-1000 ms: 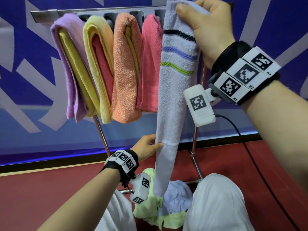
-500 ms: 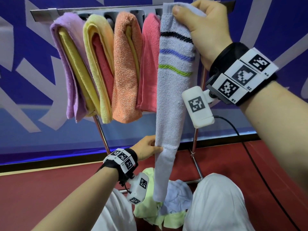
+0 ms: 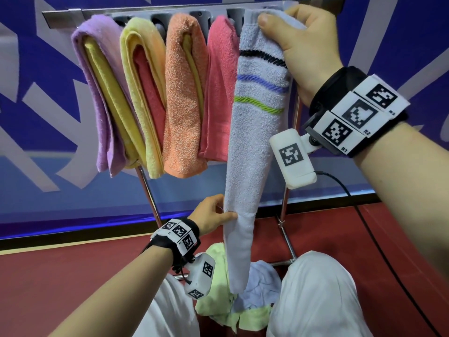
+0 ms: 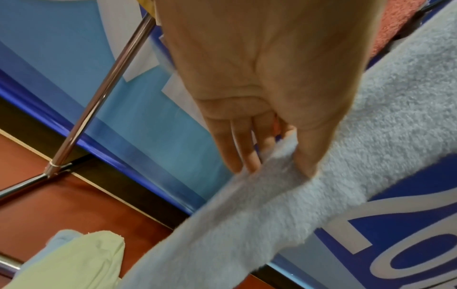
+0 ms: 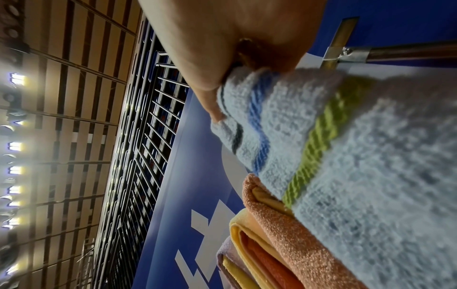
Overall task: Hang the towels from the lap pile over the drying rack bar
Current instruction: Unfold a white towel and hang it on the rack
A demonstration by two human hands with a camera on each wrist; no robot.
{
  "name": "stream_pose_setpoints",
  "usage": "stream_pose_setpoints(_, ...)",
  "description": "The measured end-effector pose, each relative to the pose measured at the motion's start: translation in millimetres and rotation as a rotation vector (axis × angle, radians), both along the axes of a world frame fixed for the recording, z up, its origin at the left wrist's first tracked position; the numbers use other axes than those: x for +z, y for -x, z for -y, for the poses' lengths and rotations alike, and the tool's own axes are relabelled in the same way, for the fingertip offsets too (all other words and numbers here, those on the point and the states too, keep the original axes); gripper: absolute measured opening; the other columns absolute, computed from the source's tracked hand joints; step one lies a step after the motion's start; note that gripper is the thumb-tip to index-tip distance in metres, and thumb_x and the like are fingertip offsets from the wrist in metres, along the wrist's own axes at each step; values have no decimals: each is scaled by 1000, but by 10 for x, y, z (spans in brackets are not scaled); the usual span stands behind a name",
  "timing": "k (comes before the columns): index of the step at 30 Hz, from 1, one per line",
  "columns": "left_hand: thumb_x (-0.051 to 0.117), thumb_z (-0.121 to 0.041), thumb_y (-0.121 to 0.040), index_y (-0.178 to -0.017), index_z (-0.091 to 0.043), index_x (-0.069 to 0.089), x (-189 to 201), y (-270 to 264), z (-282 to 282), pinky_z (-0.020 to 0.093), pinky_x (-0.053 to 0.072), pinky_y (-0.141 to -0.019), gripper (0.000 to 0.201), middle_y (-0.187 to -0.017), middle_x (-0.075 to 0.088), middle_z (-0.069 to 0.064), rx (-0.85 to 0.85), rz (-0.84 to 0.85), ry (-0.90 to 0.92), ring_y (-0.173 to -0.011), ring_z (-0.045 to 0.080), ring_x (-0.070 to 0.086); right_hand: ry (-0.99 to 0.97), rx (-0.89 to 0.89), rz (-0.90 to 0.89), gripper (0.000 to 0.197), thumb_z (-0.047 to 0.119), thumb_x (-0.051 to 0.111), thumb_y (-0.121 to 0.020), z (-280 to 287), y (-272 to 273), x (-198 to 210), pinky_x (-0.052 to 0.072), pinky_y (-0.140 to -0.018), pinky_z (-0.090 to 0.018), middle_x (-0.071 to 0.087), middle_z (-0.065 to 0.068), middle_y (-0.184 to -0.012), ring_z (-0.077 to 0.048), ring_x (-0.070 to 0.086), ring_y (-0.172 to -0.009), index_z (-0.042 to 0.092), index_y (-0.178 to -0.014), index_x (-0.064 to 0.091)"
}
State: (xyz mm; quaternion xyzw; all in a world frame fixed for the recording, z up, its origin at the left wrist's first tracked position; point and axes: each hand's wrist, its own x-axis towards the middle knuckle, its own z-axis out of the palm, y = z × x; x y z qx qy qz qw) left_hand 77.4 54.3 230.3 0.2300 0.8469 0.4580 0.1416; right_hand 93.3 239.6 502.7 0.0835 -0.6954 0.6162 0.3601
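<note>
A pale blue towel [image 3: 252,147] with black, blue and green stripes hangs long and narrow in front of the rack bar [image 3: 170,13]. My right hand [image 3: 298,42] grips its top end at the bar, to the right of the pink towel [image 3: 221,88]. My left hand [image 3: 213,215] pinches the towel's left edge lower down, between thumb and fingers [image 4: 247,156]. The striped end [image 5: 284,127] shows in the right wrist view under my thumb. On my lap lie a light green towel [image 3: 216,290] and a pale blue one [image 3: 262,285].
Purple [image 3: 97,93], yellow [image 3: 143,93] and orange [image 3: 184,105] folded towels hang on the bar left of the pink one. Chrome rack legs [image 3: 150,198] run down to the red floor. A black cable [image 3: 369,234] trails at right. Blue wall banner behind.
The right hand has shifted the towel's top end slightly left and down along the bar. The left hand keeps its pinch at about the same place.
</note>
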Motion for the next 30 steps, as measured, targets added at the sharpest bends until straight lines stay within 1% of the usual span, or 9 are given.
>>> stream_pose_setpoints(2,73,-49,-65,-99,-10,67,-43,51,57,32,52,-86,51,-98,72,-1,98,-38,-20,-92,13,66,15,-12,-18,24,26,73,-74,-45,9,-23,45,-60,-33,53,-13,-74,-19,50,-67,15,-67,53)
stream_pose_setpoints(5,80,-27,-72,-82,-4,61,-41,101,137,32,48,-76,32,-80,66,6,179,-10,-169,-75,14,59,-40,-163,-87,22,34,70,-73,-156,1,-59,49,-62,-35,55,-2,-71,-13,51,-68,20,-67,55)
stream_pose_setpoints(9,69,-30,-78,-84,-7,58,135,180,212,29,38,-63,26,-74,55,9,202,45,-316,-72,17,46,-404,-431,-139,25,33,61,-82,-274,-64,-299,40,-61,-21,56,7,-73,-6,49,-67,9,-87,60)
stream_pose_setpoints(12,64,-31,-89,-83,-12,58,387,288,216,27,35,-62,21,-76,52,8,205,30,-325,-75,17,43,-740,-360,243,30,44,61,-84,-288,11,-837,42,-62,-28,61,-10,-75,-28,56,-70,15,-83,55)
stream_pose_setpoints(16,61,-26,-92,-75,-16,57,712,386,134,28,41,-68,20,-72,55,-1,114,-83,-125,-70,12,49,-1113,-141,808,29,40,53,-89,-147,75,-1659,49,-77,-35,67,-15,-95,-34,63,-92,12,-88,60)
stream_pose_setpoints(18,65,-31,-89,-70,-18,57,821,369,64,25,40,-64,24,-66,53,-4,65,-107,-41,-64,9,47,-977,-5,833,29,29,50,-93,-2,81,-1882,50,-83,-38,69,-14,-97,-32,63,-96,6,-91,67)
stream_pose_setpoints(23,63,-41,-88,-65,-12,61,1067,353,9,22,39,-53,37,-59,56,-3,-57,-107,73,-53,8,46,16,373,792,45,41,38,-100,384,98,-1891,48,-98,-37,70,-12,-109,-24,64,-107,11,-111,69)
stream_pose_setpoints(27,56,-38,-93,-66,-9,65,1177,431,81,22,39,-51,41,-59,57,0,-69,-139,159,-49,8,45,-232,265,798,68,71,36,-84,441,123,-1816,44,-102,-35,70,-5,-112,-16,61,-109,19,-113,69)
stream_pose_setpoints(30,58,-33,-94,-71,-9,66,1229,492,100,26,43,-57,33,-62,62,-2,15,-173,70,-54,7,52,-269,294,706,51,61,47,-88,491,143,-1695,48,-74,-29,68,-2,-75,-13,62,-72,18,-73,68)
